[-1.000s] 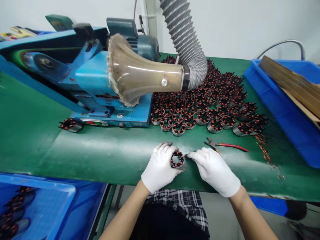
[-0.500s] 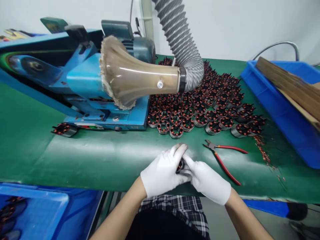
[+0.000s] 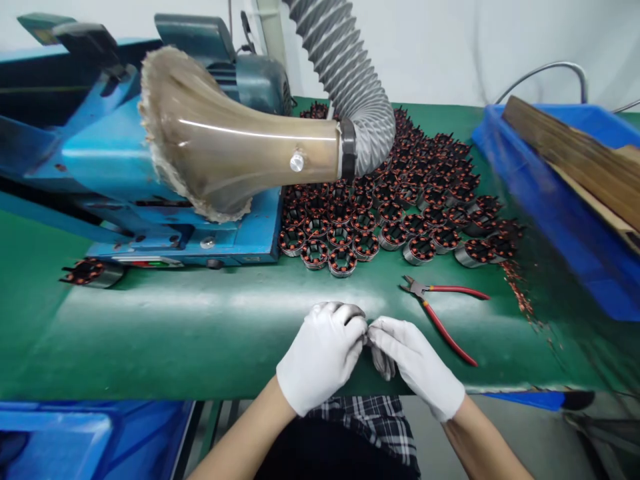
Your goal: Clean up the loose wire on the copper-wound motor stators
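Both hands wear white gloves with greyed fingertips and meet over the front of the green bench. My left hand (image 3: 321,353) is curled closed, back of the hand up; the motor stator seen in it half a second ago is now hidden by its fingers. My right hand (image 3: 419,365) pinches thumb and fingertips together right against the left fingertips. Whatever lies in that pinch is too small or covered to make out. Diagonal cutters (image 3: 419,290) with red handles lie spread on the bench, to the right of my right hand.
Many copper-wound stators (image 3: 343,261) crowd the bench behind my hands. A blue machine (image 3: 110,153) with a clear funnel (image 3: 245,143) and grey hose (image 3: 345,60) stands left. One stator (image 3: 95,273) lies before it. Copper scraps (image 3: 520,293) lie near a blue bin (image 3: 575,220) holding cardboard.
The stator between my hands has gone out of sight behind my left fingers. My right fingers have drawn into a pinch. The whole view has shifted slightly.
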Demonstrator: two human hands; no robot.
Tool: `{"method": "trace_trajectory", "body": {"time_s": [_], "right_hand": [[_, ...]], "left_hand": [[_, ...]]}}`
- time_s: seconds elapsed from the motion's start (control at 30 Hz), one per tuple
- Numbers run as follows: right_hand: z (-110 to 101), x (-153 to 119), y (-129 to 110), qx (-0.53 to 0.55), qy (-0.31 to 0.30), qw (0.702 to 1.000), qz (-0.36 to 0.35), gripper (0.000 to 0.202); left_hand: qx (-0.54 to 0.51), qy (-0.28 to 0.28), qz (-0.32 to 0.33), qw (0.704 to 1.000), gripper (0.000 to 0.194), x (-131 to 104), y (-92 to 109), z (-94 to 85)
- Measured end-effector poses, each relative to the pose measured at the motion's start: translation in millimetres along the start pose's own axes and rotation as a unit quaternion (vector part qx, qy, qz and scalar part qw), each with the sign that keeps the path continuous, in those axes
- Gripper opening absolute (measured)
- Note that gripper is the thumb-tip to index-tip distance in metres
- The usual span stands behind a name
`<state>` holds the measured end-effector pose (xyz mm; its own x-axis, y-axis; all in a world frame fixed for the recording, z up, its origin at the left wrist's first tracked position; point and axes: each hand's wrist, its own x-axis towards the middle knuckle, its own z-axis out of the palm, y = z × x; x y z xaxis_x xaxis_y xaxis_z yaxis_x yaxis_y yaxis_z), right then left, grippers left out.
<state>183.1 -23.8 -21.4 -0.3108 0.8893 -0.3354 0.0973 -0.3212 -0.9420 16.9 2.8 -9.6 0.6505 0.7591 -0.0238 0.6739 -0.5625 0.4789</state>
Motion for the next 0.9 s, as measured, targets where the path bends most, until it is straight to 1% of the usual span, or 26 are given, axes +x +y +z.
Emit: {"method": "trace_trajectory", "body": {"time_s": [0.03, 0.07, 0.13, 0.2, 0.23, 0.27, 0.3, 0.33, 0.37, 0.43, 0.5, 0.57, 0.6, 0.63, 0.67, 0.7, 0.73, 0.8, 0.83, 0.87, 0.9], "right_hand": [[-5.0, -1.0, 1.0, 0.027, 0.014, 1.0, 0.005, 0.034], [-11.0, -3.0, 1.8, 0.052, 0.043, 0.998, 0.001, 0.031], [-23.3, -9.5, 2.5, 0.074, 0.142, 0.987, -0.033, 0.025], [-31.1, -17.7, 2.0, 0.037, 0.241, 0.967, -0.078, 0.02], [-31.9, -21.3, 1.5, -0.013, 0.268, 0.958, -0.097, 0.018], [-30.4, -23.9, 1.3, -0.081, 0.272, 0.952, -0.114, 0.015], [-27.1, -25.2, 1.4, -0.16, 0.254, 0.944, -0.135, 0.015], [-22.4, -25.0, 2.0, -0.241, 0.223, 0.93, -0.162, 0.016], [-17.1, -23.4, 3.1, -0.316, 0.189, 0.909, -0.194, 0.016], [-7.7, -17.2, 6.0, -0.429, 0.139, 0.855, -0.254, 0.016], [-3.0, -9.6, 8.3, -0.505, 0.111, 0.803, -0.297, 0.02], [-3.1, -3.5, 8.8, -0.566, 0.09, 0.755, -0.318, 0.025], [-4.2, -1.3, 8.4, -0.588, 0.083, 0.738, -0.321, 0.028], [-5.4, 0.2, 8.1, -0.599, 0.083, 0.729, -0.321, 0.03], [-6.3, 1.1, 8.0, -0.599, 0.088, 0.729, -0.319, 0.03], [-6.7, 1.7, 8.5, -0.589, 0.094, 0.739, -0.312, 0.03], [-6.3, 2.1, 9.8, -0.573, 0.1, 0.754, -0.305, 0.028], [-3.8, 2.7, 14.6, -0.54, 0.107, 0.782, -0.291, 0.025], [-2.1, 3.0, 17.7, -0.53, 0.112, 0.791, -0.285, 0.025], [-0.4, 3.2, 20.6, -0.525, 0.118, 0.794, -0.282, 0.025], [1.1, 3.1, 23.0, -0.523, 0.126, 0.793, -0.284, 0.027]], "left_hand": [[-0.002, 0.012, -0.002, 1.0, 0.012, -0.3, 0.1, 2.4], [-0.005, 0.022, -0.002, 1.0, 0.012, -0.6, 0.2, 4.6], [-0.009, 0.036, -0.004, 0.999, 0.013, -1.0, 0.6, 7.4], [-0.009, 0.042, -0.006, 0.999, 0.013, -1.2, 1.3, 8.2], [-0.008, 0.044, -0.008, 0.999, 0.013, -1.2, 1.8, 8.0], [-0.007, 0.043, -0.01, 0.999, 0.014, -1.2, 2.3, 7.6], [-0.006, 0.043, -0.011, 0.999, 0.014, -1.2, 2.9, 7.2], [-0.005, 0.042, -0.011, 0.999, 0.014, -1.2, 3.3, 6.7], [-0.003, 0.043, -0.012, 0.999, 0.014, -1.1, 3.7, 6.4], [0.0, 0.043, -0.015, 0.999, 0.014, -1.0, 4.1, 6.3], [0.001, 0.037, -0.02, 0.999, 0.014, -0.9, 4.2, 6.8], [-0.001, 0.029, -0.019, 0.999, 0.014, -1.3, 4.1, 7.3], [-0.003, 0.027, -0.017, 0.999, 0.015, -1.9, 4.0, 7.3], [-0.007, 0.028, -0.013, 0.999, 0.015, -2.8, 3.8, 7.1], [-0.017, 0.032, -0.008, 0.999, 0.016, -4.1, 3.3, 6.9], [-0.032, 0.044, -0.006, 0.999, 0.018, -5.7, 2.4, 6.5], [-0.051, 0.061, -0.011, 0.997, 0.025, -7.5, 0.8, 6.4], [-0.084, 0.1, -0.047, 0.99, 0.051, -11.4, -4.7, 7.1], [-0.091, 0.112, -0.07, 0.987, 0.064, -13.1, -8.6, 8.3], [-0.091, 0.115, -0.09, 0.985, 0.071, -14.6, -12.8, 9.8], [-0.088, 0.109, -0.099, 0.985, 0.072, -15.7, -17.0, 11.6]]}}
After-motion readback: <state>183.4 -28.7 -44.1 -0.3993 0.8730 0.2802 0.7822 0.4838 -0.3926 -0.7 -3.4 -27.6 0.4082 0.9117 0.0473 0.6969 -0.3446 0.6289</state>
